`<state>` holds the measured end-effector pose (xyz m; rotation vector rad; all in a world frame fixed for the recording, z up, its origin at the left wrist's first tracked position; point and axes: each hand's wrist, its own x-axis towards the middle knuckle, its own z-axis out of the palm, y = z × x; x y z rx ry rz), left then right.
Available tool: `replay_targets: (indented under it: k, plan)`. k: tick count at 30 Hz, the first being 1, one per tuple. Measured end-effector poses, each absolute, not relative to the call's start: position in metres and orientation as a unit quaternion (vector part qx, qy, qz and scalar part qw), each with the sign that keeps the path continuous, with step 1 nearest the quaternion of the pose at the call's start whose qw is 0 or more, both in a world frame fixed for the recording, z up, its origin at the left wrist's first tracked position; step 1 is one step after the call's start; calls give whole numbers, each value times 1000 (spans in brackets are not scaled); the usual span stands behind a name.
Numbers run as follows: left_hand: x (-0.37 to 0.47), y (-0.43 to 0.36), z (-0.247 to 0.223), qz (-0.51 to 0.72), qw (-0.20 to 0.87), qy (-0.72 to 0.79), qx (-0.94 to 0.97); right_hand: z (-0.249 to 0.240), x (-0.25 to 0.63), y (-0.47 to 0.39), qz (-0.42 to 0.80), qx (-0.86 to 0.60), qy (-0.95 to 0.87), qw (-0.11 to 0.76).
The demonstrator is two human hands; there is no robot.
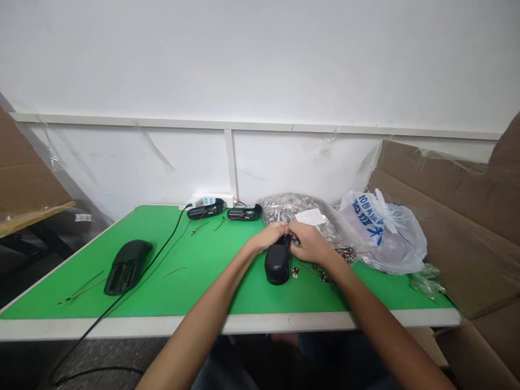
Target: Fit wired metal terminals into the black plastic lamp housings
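Observation:
A black plastic housing (pixel 278 264) with a rounded end toward me lies on the green tabletop, in front of a clear bag. My left hand (pixel 271 235) is closed on its far end from the left. At the same end, from the right, my right hand (pixel 307 242) has its fingers curled together, touching my left fingers. What the right fingertips pinch there is too small to make out. Small metal parts (pixel 294 272) with thin red wires lie just right of the housing.
Two black housings (pixel 206 209) (pixel 244 213) with wires lie at the back by a white power strip (pixel 217 197). Another housing (pixel 127 266) and a black cable (pixel 168 238) are at left. A clear bag (pixel 296 203), a white bag (pixel 384 233) and cardboard (pixel 442 216) stand right.

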<state>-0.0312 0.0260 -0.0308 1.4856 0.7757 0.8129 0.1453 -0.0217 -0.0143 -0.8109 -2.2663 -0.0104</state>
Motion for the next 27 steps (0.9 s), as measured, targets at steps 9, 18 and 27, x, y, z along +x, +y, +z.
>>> replay_targets:
  k: [9, 18, 27]
  plan:
    - [-31, 26, -32, 352, 604, 330, 634, -13, 148, -21, 4, -321, -879, 352]
    - [-30, 24, -26, 349, 601, 342, 632, -11, 149, -18, 9, -328, -879, 345]
    - [-29, 23, -26, 353, 603, 340, 629, -14, 147, -20, -14, -336, -875, 348]
